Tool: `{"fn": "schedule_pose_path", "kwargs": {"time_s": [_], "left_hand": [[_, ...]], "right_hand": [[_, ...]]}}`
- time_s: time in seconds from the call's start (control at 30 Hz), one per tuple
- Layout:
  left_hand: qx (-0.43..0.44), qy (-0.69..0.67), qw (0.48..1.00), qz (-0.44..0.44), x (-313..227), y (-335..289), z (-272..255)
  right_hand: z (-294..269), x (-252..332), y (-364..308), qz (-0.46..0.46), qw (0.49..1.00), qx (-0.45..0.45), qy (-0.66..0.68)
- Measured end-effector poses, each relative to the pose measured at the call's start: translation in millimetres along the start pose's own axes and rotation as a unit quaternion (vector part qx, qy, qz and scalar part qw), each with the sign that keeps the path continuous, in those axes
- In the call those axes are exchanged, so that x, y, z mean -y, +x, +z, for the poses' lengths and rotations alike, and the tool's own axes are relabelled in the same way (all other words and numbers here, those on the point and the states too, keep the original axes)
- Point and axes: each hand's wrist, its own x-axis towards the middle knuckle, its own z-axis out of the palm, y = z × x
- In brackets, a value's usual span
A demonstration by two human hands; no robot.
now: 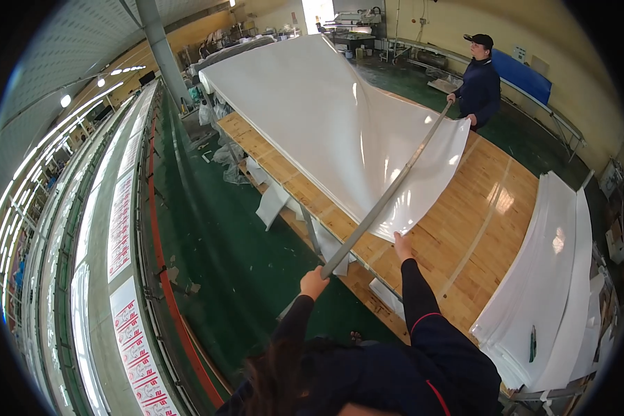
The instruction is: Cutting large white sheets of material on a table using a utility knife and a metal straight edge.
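My left hand (314, 283) is wrapped round the near end of a long grey bar (395, 184), which slants up and away across the table. A large glossy white sheet (284, 104) lies over the far part of the wooden table (489, 208), its near end lifted and curled. With my right hand (402, 244) I pinch the sheet's near corner. Across the table a co-worker (480, 80) in dark clothes and a black cap grips the bar's far end with one hand and the sheet's other corner with the other.
A stack of white sheets (544, 277) lies at the table's right end, with a dark green cutter-like tool (532, 344) on top. To the left, beyond the green floor (215, 229), runs a long printing table (135, 333) bearing red-printed sheets. A grey post (163, 55) rises behind.
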Motion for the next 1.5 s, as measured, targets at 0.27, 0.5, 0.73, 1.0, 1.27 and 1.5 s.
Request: {"fn": "schedule_pose_path", "kwargs": {"time_s": [0.27, 0.5, 0.73, 1.0, 1.27, 1.5], "left_hand": [[0.069, -0.083, 0.994, -0.032, -12, -78, 43], [0.14, -0.108, 0.984, -0.031, -52, -149, 70], [0.215, -0.092, 0.972, 0.003, -84, -210, 112], [0.302, -0.025, 0.951, -0.059, -120, -270, 185], [0.32, -0.031, 0.944, -0.072, -138, -295, 203], [0.306, -0.01, 0.949, -0.078, -146, -291, 201]], "right_hand": [[-52, -12, -95, 0.004, 1.0, -0.001, 0.022], [-120, -58, -149, 0.049, 0.998, -0.025, -0.037], [-223, -144, -213, 0.102, 0.994, -0.032, -0.021], [-302, -319, -291, 0.186, 0.974, -0.123, 0.047], [-336, -304, -318, 0.23, 0.972, -0.003, 0.037], [-338, -265, -303, 0.186, 0.982, -0.002, 0.011]]}}
